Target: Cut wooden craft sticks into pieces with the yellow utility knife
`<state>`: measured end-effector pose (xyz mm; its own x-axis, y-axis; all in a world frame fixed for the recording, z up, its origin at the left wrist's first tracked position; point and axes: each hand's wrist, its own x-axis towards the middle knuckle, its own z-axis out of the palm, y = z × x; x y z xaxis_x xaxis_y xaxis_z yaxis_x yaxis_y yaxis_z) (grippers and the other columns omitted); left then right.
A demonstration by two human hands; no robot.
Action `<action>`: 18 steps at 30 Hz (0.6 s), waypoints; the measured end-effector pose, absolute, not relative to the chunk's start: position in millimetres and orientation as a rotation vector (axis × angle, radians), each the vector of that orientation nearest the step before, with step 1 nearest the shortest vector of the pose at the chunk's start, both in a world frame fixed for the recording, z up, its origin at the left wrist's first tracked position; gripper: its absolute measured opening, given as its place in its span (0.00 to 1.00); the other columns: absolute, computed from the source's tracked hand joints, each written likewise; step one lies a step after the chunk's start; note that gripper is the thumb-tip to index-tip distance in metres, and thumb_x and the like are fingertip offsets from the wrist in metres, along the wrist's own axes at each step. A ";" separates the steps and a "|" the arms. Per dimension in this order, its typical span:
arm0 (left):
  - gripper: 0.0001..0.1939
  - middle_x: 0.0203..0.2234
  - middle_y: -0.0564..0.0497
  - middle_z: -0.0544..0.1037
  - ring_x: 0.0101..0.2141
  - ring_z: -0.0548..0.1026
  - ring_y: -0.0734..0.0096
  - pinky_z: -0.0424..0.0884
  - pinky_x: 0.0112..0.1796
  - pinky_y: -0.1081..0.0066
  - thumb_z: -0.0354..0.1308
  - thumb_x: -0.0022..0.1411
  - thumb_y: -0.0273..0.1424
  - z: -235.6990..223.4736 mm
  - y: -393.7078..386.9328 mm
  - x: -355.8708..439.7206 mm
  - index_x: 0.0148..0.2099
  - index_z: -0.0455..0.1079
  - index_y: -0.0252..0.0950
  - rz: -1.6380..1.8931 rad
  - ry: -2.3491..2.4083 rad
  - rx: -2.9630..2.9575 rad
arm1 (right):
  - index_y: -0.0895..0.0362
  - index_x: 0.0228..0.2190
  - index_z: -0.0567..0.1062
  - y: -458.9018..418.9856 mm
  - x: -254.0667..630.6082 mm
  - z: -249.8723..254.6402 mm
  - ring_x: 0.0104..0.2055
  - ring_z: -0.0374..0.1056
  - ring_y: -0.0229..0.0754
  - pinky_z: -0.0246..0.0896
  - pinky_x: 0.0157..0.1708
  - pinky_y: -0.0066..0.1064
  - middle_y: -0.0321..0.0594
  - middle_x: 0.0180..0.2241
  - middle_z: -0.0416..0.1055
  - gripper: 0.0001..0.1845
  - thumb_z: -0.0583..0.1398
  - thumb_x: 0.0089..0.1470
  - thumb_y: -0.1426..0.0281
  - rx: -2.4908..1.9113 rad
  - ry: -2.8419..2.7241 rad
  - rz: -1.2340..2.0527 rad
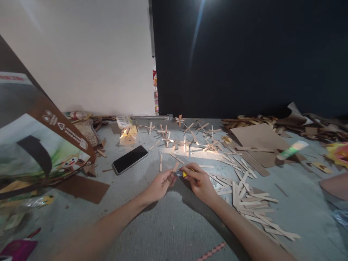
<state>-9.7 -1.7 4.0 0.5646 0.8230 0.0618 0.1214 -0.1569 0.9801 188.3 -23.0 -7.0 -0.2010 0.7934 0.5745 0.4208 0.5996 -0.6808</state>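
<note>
My left hand [164, 182] is closed on a wooden craft stick [176, 167], whose end points up past the fingertips. My right hand [200, 182] grips a small yellow utility knife [185, 173]; its greyish blade lies against the stick, close to my left fingertips. Fingers cover most of the knife. Just beyond my hands, two loose sticks [161, 163] lie flat. Farther back, several sticks are joined in small crosses [189, 127]. A long heap of loose craft sticks [251, 206] spreads to the right of my right hand.
A black phone [130, 159] lies left of my hands. A printed bag [62, 134] stands at the left, near brown cardboard [84, 188]. At the right are cardboard sheets [254, 139] and a green-and-white glue stick [293, 150]. White and black panels [244, 58] rise behind.
</note>
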 end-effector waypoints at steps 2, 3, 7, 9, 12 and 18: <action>0.33 0.23 0.56 0.61 0.25 0.59 0.74 0.57 0.28 0.73 0.45 0.62 0.63 4.4 -2.1 -10.3 0.34 0.63 0.35 0.764 0.797 1.611 | 0.52 0.46 0.80 -22.8 188.3 -6.8 0.42 0.71 0.43 0.69 0.39 0.33 0.45 0.40 0.74 0.19 0.54 0.61 0.77 -0.984 -1.828 0.473; 0.33 0.23 0.56 0.60 0.25 0.59 0.74 0.57 0.28 0.73 0.45 0.62 0.63 3.8 -2.3 -10.5 0.34 0.63 0.35 0.766 0.798 1.603 | 0.51 0.46 0.80 -22.7 188.3 -7.1 0.42 0.71 0.43 0.69 0.39 0.32 0.45 0.40 0.74 0.19 0.54 0.61 0.77 -0.984 -1.827 0.477; 0.33 0.24 0.55 0.62 0.26 0.61 0.73 0.59 0.29 0.73 0.43 0.64 0.62 -3.0 -1.9 -10.6 0.35 0.64 0.35 0.759 0.818 1.641 | 0.51 0.46 0.80 -22.4 188.7 -10.1 0.42 0.71 0.43 0.69 0.38 0.32 0.45 0.41 0.73 0.20 0.53 0.61 0.77 -0.978 -1.824 0.476; 0.33 0.25 0.54 0.64 0.27 0.62 0.73 0.60 0.30 0.72 0.43 0.64 0.62 -6.4 -1.3 -10.2 0.36 0.65 0.35 0.760 0.830 1.673 | 0.51 0.46 0.80 -22.3 189.3 -11.1 0.42 0.70 0.43 0.70 0.39 0.33 0.45 0.41 0.73 0.20 0.53 0.61 0.77 -0.978 -1.839 0.457; 0.33 0.25 0.53 0.65 0.27 0.63 0.72 0.61 0.31 0.71 0.43 0.64 0.61 -6.8 -1.2 -9.6 0.34 0.65 0.35 0.758 0.822 1.713 | 0.50 0.47 0.80 -22.8 190.0 -10.6 0.42 0.70 0.44 0.70 0.40 0.35 0.45 0.40 0.73 0.20 0.53 0.61 0.78 -0.982 -1.856 0.414; 0.34 0.22 0.55 0.62 0.25 0.60 0.74 0.58 0.27 0.73 0.43 0.64 0.63 6.3 -5.0 -9.9 0.34 0.65 0.35 0.761 0.808 1.666 | 0.50 0.48 0.80 -24.1 189.1 -7.3 0.41 0.71 0.43 0.71 0.38 0.33 0.45 0.40 0.73 0.21 0.52 0.62 0.77 -0.970 -1.842 0.441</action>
<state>-9.9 -5.0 6.3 0.5643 0.8215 0.0817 0.1312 -0.1870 0.9736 189.1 -24.1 -7.3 -0.2113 0.7791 0.5903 0.4276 0.6167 -0.6609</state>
